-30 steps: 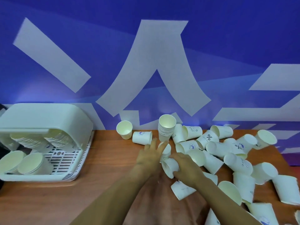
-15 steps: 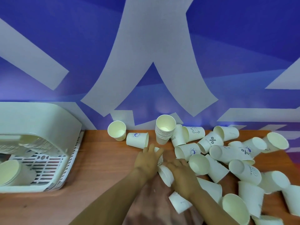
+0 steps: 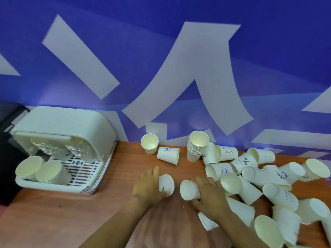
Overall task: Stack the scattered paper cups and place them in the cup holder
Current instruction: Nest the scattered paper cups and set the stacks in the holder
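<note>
While the left hand point(image 3: 148, 185) curls round one paper cup point(image 3: 167, 185) at lower centre, the right hand point(image 3: 209, 196) grips another cup point(image 3: 189, 190) beside it. Both cups lie sideways, apart.

The holder point(image 3: 60, 133) sits at my far left on the desk point(image 3: 44, 212), with stacks point(image 3: 52, 173) in it. An upright stack point(image 3: 197, 148) stands by the wall, a lone cup point(image 3: 150, 146) left of it. Loose cups point(image 3: 268, 181) lie heaped to my right.
</note>
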Motion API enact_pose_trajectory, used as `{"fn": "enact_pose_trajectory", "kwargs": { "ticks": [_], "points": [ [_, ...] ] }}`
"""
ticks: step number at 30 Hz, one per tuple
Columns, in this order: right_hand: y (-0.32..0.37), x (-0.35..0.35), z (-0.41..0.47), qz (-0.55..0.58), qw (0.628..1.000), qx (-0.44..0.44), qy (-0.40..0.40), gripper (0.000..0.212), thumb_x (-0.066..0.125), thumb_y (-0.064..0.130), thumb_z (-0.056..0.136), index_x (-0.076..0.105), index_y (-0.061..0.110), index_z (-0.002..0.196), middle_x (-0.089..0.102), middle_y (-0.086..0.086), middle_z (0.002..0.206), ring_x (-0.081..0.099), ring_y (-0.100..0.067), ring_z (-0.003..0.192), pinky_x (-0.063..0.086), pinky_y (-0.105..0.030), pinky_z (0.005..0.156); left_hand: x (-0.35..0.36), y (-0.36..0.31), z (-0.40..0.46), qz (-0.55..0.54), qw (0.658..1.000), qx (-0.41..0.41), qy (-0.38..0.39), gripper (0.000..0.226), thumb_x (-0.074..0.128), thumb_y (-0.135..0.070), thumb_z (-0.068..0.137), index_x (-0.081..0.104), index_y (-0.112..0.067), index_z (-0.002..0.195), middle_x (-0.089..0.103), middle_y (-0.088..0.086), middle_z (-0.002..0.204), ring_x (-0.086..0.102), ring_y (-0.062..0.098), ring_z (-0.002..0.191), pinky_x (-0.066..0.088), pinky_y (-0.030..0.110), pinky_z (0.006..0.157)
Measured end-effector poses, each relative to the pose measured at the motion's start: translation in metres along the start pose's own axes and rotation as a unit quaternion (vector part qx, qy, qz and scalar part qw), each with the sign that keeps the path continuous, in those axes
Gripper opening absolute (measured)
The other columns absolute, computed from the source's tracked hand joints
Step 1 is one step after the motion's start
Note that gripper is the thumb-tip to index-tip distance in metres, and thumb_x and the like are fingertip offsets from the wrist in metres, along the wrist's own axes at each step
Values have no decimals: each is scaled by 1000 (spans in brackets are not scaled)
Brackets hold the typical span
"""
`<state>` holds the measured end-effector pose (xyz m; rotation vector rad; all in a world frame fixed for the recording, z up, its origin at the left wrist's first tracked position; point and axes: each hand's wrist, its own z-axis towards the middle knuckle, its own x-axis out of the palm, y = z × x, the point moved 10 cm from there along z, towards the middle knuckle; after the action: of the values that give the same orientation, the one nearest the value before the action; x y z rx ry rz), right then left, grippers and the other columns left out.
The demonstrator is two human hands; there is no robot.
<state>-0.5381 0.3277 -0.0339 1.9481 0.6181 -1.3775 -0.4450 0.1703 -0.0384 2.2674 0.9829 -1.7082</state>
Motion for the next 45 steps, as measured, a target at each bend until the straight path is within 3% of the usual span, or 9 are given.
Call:
{"fn": "enact_pose_trajectory", "kwargs": {
  "ticks": [3, 8, 13, 16, 25, 29, 37, 41, 45],
  "points": [
    [11, -13, -14, 49, 998, 25, -25, 61, 59, 47, 71, 38, 33, 127, 54, 13, 118, 47, -16, 112, 31, -30, 90, -7, 24, -29, -59, 998, -10, -16, 84, 69, -51, 73, 26, -22, 139, 37, 0, 133, 53, 23, 113, 48, 34, 86],
    [42, -30, -38, 100, 994, 14, -47, 88, 64, 40, 71, 18, 38, 146, 44, 13, 134, 47, -13, 122, 37, -29, 98, -20, 55, -76, -170, 983, -20, -69, 75, 74, -42, 65, 37, -22, 127, 33, -4, 110, 53, 21, 94, 49, 33, 77],
    [77, -35, -53, 126, 991, -9, -41, 82, 67, 38, 74, 25, 36, 144, 43, 9, 138, 48, -15, 121, 43, -27, 92, -24, 74, -111, -272, 956, -23, -106, 60, 78, -29, 63, 35, -20, 104, 54, -2, 105, 57, 21, 94, 50, 37, 76],
    [94, -32, -59, 129, 991, -16, -36, 77, 68, 44, 76, 28, 35, 141, 42, 10, 136, 49, -14, 119, 44, -26, 88, -27, 86, -127, -313, 942, -9, -118, 72, 80, -22, 63, 30, -24, 115, 52, -5, 109, 56, 15, 98, 46, 27, 78],
    [121, -26, -71, 146, 987, 50, -42, 74, 72, 46, 72, 36, 31, 136, 43, 8, 132, 48, -14, 118, 46, -30, 91, -51, 146, -144, -277, 955, 11, -107, 67, 76, -34, 48, 43, -30, 106, 56, -9, 107, 55, 18, 101, 50, 37, 81],
    [171, -20, -67, 158, 984, 62, -46, 76, 70, 43, 76, 32, 30, 140, 40, 8, 139, 47, -15, 122, 44, -32, 96, -67, 181, -148, -282, 955, 48, -80, 90, 77, -30, 50, 32, -37, 128, 52, -13, 118, 53, 14, 108, 48, 32, 89],
    [283, 9, -49, 144, 986, 71, -36, 83, 66, 39, 77, 19, 38, 146, 33, 12, 145, 44, -13, 127, 44, -27, 93, -96, 271, -157, -281, 953, 92, -60, 60, 70, -31, 52, 41, -37, 105, 54, -15, 104, 55, 10, 95, 50, 30, 78],
    [334, 26, -35, 150, 986, 66, -20, 83, 64, 38, 77, 17, 41, 145, 34, 13, 142, 46, -14, 125, 45, -30, 91, -112, 315, -159, -292, 950, 84, -75, 71, 62, -48, 56, 36, -40, 121, 51, -14, 117, 54, 12, 107, 49, 34, 89],
    [373, 29, -19, 149, 987, 51, -15, 82, 63, 39, 75, 18, 41, 143, 36, 12, 140, 49, -17, 120, 47, -31, 89, -131, 345, -159, -288, 951, 62, -93, 75, 68, -38, 72, 30, -35, 136, 43, -15, 125, 48, 14, 119, 42, 30, 96]
  ]
}}
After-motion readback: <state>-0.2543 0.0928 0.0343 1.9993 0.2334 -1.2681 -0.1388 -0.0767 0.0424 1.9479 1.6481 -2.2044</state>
